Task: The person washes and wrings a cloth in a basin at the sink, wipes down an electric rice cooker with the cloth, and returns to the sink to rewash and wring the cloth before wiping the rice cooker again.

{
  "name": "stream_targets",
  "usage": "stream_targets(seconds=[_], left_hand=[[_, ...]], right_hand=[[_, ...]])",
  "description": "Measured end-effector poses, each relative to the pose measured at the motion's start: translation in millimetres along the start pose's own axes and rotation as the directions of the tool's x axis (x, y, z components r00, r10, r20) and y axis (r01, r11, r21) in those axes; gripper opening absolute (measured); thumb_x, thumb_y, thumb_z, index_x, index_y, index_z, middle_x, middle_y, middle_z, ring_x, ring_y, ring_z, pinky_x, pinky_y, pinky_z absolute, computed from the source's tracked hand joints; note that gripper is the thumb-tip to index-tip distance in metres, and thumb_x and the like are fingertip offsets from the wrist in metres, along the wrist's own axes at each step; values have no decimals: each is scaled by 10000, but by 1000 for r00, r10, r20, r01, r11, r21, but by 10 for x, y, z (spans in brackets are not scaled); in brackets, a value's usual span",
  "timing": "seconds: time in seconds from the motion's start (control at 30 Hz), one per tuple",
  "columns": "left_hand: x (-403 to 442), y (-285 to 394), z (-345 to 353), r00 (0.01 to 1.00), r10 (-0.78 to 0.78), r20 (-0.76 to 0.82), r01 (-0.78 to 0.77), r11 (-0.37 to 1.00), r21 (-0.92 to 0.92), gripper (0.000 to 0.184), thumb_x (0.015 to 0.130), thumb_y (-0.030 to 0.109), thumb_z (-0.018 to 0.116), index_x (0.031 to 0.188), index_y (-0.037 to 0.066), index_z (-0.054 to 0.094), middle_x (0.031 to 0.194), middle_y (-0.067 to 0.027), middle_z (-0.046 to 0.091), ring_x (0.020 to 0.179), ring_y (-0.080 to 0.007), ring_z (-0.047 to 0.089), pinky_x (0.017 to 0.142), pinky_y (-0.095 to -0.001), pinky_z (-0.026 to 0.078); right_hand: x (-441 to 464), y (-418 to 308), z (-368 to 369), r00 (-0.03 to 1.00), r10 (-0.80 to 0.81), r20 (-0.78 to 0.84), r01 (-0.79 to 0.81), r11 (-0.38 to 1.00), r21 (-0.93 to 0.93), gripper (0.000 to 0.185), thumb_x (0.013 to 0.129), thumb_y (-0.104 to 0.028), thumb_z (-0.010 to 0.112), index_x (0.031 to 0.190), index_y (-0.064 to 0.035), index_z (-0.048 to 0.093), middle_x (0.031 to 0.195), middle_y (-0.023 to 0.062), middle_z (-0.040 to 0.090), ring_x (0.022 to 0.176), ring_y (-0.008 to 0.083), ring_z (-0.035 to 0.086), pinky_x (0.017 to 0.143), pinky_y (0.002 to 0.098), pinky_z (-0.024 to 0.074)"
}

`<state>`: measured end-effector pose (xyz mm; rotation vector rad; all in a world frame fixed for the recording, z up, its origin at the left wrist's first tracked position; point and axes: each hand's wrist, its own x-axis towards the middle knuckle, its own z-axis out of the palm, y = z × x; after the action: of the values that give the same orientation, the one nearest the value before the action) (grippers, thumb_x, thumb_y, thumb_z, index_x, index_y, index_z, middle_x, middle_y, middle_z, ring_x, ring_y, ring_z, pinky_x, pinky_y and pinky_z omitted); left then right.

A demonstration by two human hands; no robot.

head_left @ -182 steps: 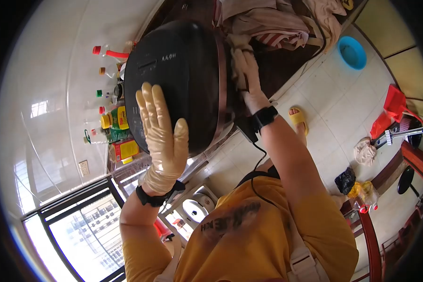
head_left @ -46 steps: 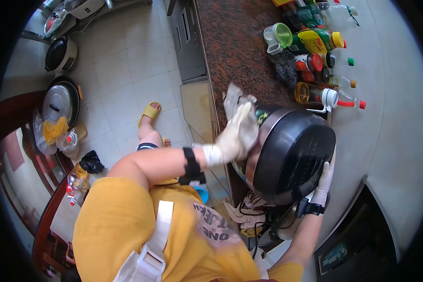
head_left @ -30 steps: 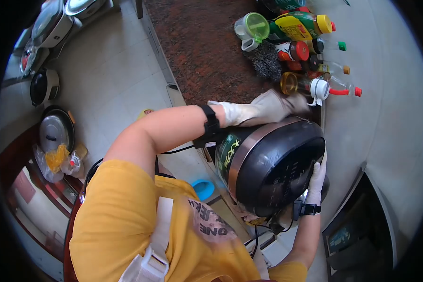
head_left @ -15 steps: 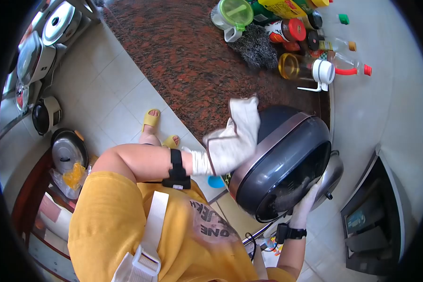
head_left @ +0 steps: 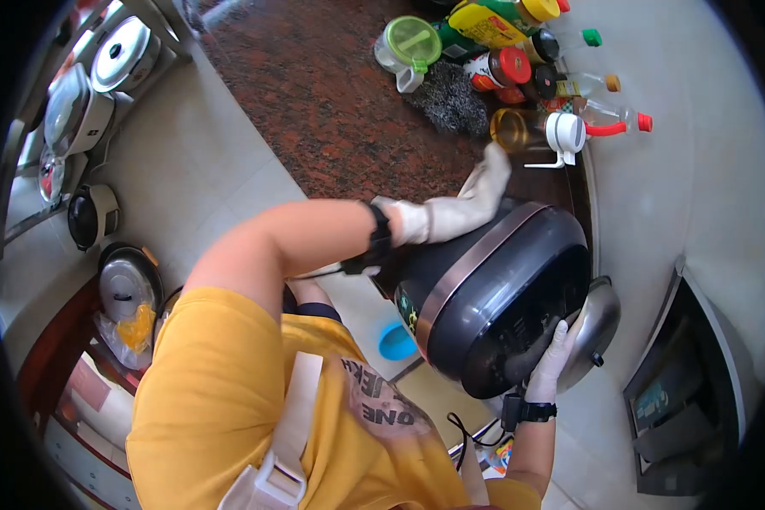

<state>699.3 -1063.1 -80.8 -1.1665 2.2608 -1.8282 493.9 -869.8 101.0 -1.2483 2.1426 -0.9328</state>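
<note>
A dark rice cooker (head_left: 506,297) with a brown-pink metallic band stands at the counter's near end. My left hand (head_left: 463,212), in a white glove, reaches over its far-left side. It is smeared by motion and carries a white cloth (head_left: 495,163), whose folds blend with the glove. My right hand (head_left: 551,365), also gloved and with a black band at the wrist, grips the cooker's near-right side. Its hidden fingers lie along the edge between the cooker and a round silver metal lid or pan (head_left: 599,327).
On the dark red speckled counter (head_left: 314,119) are a green-lidded jug (head_left: 410,44), a dark scouring pad (head_left: 452,98), an oil pot (head_left: 527,130) and several sauce bottles. A blue basin (head_left: 397,342) is on the floor. Pots (head_left: 126,53) line a rack at left.
My left hand has swept with the cloth up and to the right, across the cooker's far side. My right hand stays on the cooker. The view has shifted slightly.
</note>
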Motion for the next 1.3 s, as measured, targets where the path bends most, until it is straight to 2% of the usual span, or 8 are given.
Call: stream_targets(seconds=[0.07,0.43,0.53,0.77,0.9,1.07,1.23,1.3], left_hand=[[-506,-342,-270,884,385,265,-443,870,216,455,931,265,467,1160,-60,687,1087,-134,695,1022,-289,671,934,-406,565],[-304,-586,-444,924,-21,382,56,995,-82,185,750,107,577,601,118,467,575,-18,426,543,-147,480,508,-299,395],[59,393,58,919,342,-194,-368,922,-117,254,844,96,510,597,131,455,617,11,407,608,-133,476,648,-331,450],[1264,1808,-167,996,91,-1,-39,423,-905,383,955,330,524,724,64,674,819,-93,660,732,-218,651,497,-389,511],[846,62,-274,939,-258,227,344,701,-625,406,927,322,587,831,-58,694,851,-154,662,729,-271,643,553,-454,535],[171,-697,-622,930,-186,319,156,-586,-795,470,731,303,638,1103,26,712,1110,-121,643,1270,-333,552,1013,-561,407],[412,-464,-305,960,-276,51,-194,-785,-588,555,869,338,677,1364,107,581,1447,-176,462,1358,-303,443,1029,-439,445],[951,-705,19,940,-298,-167,-336,-717,-611,364,820,314,672,1104,86,672,1087,-177,615,1039,-282,623,860,-399,494]], right_hand=[[37,39,-26,1000,-17,18,18,1000,-11,932,900,-563,679,1603,-132,244,1599,130,309,1447,304,333,1210,426,251],[194,-153,0,994,-45,100,55,993,-103,1174,737,-764,708,1594,-102,254,1582,143,332,1441,306,340,1208,431,255],[255,-21,-83,996,-35,81,45,991,-124,1197,725,-769,714,1593,-87,251,1584,144,320,1437,307,347,1204,431,263],[308,-29,-136,992,97,84,-84,986,-143,1257,737,-793,688,1602,-35,180,1580,163,304,1447,281,328,1203,409,251],[297,157,-259,987,152,54,-144,981,-132,1261,732,-769,716,1598,-23,184,1572,154,322,1438,271,347,1189,393,279],[276,121,-205,979,205,12,-203,975,-94,1200,748,-687,747,1591,-20,214,1547,152,362,1416,264,381,1176,382,306],[342,104,-182,983,186,-3,-185,974,-129,1120,786,-611,722,1592,-21,215,1543,168,361,1417,270,381,1180,380,299],[362,-14,-106,985,174,-17,-175,975,-133,1083,801,-587,705,1589,-20,225,1537,175,366,1401,275,402,1171,378,315]])
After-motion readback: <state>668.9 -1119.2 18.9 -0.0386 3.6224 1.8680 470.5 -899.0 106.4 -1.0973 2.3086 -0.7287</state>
